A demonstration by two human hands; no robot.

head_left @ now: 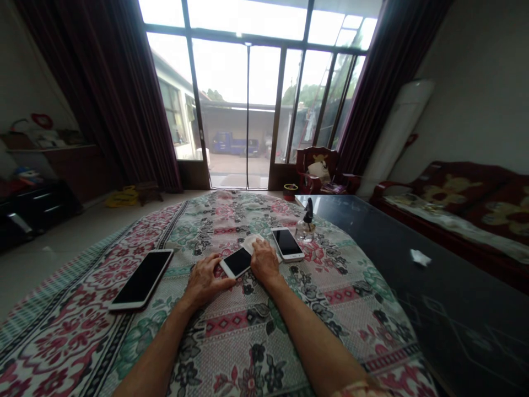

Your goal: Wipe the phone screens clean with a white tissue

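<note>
A white smartphone [237, 263] with a dark screen lies on the patterned tablecloth between my hands. My left hand [206, 280] grips its left end, thumb along the near edge and fingers at the far side. My right hand [264, 260] is at the phone's right end, its fingers closed on a pale folded cloth or tissue [250, 240], partly hidden beneath them. Just right of that hand rests a second white smartphone [287, 244], screen up. Farther left is a larger white-framed phone [142, 279], also face up with its screen dark.
A small clear glass bottle with a black spray top [308, 216] stands beyond the second phone. The floral tablecloth [231, 325] covers the round table. To the right, a dark glossy table [397, 298] bears a crumpled white tissue [420, 258]. Wooden seats and glass doors lie beyond.
</note>
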